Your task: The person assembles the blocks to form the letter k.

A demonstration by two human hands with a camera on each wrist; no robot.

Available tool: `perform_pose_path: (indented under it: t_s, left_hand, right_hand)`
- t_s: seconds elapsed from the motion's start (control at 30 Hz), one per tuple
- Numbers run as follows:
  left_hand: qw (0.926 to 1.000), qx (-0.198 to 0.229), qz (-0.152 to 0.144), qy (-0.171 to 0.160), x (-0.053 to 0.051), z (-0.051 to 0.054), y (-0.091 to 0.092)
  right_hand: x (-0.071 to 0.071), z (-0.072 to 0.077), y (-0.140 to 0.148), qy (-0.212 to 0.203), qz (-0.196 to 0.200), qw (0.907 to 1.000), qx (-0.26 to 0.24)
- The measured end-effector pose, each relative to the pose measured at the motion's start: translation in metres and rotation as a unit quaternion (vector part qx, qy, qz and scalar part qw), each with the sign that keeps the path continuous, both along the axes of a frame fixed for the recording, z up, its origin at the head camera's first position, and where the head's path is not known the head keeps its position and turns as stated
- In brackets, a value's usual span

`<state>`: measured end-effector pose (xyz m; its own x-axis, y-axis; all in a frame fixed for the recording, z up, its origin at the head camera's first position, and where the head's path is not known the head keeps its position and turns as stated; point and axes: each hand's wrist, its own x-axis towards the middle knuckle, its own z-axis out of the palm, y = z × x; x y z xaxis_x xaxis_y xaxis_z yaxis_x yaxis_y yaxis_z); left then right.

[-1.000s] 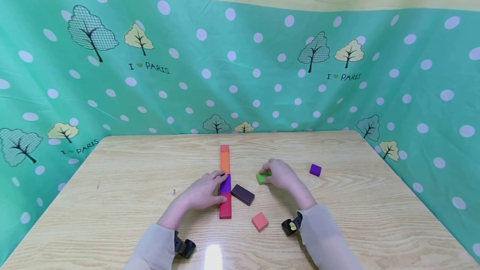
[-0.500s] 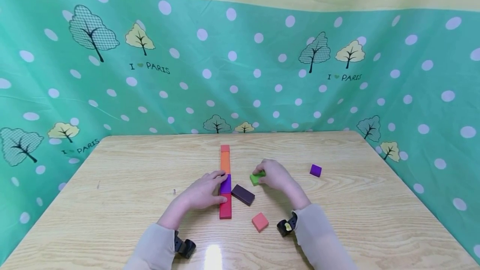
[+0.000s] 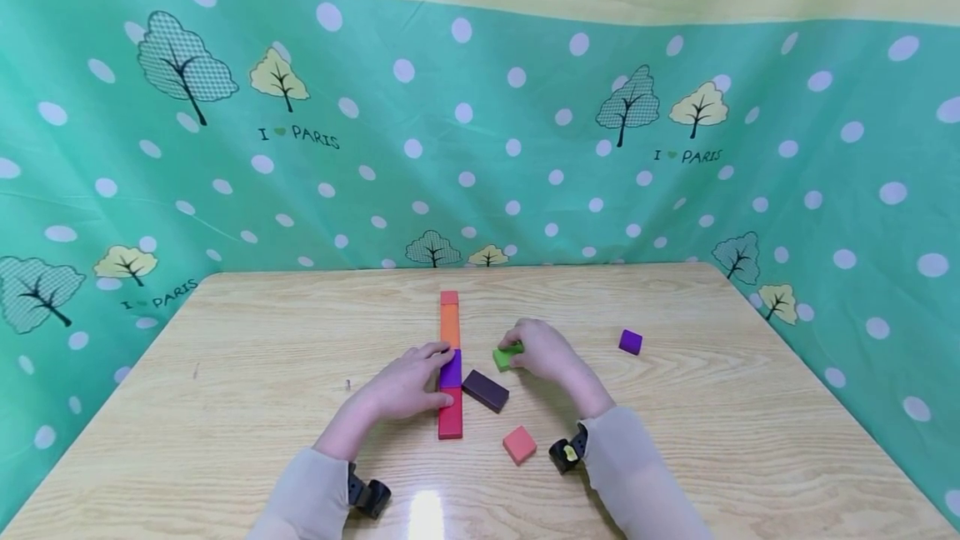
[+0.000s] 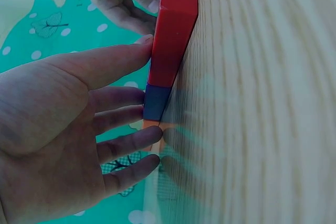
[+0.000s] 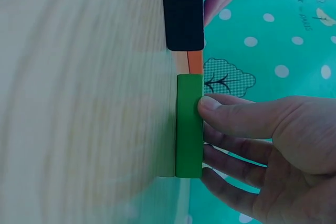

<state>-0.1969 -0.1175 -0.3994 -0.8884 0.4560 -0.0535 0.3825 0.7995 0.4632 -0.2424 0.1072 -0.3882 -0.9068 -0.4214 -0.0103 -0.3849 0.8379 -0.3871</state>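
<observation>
Pinching a green block [image 3: 502, 359], the right hand [image 3: 545, 350] is near an aligned four-block row [image 3: 451, 371], which the left hand [image 3: 405, 383] touches, fingers extended. Three more blocks [image 3: 486, 391] lie outside.

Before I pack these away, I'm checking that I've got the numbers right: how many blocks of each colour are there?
Red or coral blocks: 3
Purple blocks: 2
Orange block: 1
Green block: 1
Dark block: 1
Total: 8 blocks

In the head view's lower middle, a green block [image 3: 502, 360] lies right of a purple block [image 3: 452, 372] and a red block [image 3: 450, 421] touching end to end.
</observation>
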Motion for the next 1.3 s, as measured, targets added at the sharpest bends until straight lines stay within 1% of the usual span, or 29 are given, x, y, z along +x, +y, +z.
perform_pose_path:
  t_s: [0.57, 0.83, 1.03, 1.3]
  left_hand:
    - [1.0000, -0.008, 0.003, -0.001, -0.001, 0.000, 0.000]
    - [1.0000, -0.009, 0.001, 0.003, -0.001, 0.001, 0.001]
    - [1.0000, -0.007, 0.003, -0.003, 0.000, 0.002, 0.001]
    - [0.9999, -0.008, 0.004, -0.005, 0.000, 0.001, 0.001]
  right_hand:
    - [0.000, 0.001, -0.016, -0.003, 0.020, 0.9997, 0.016]
    - [0.000, 0.001, -0.023, 0.010, 0.042, 0.9987, 0.029]
    - [-0.001, 0.001, -0.027, 0.016, 0.045, 0.9979, 0.045]
    - [0.000, 0.003, -0.032, 0.017, 0.049, 0.9974, 0.050]
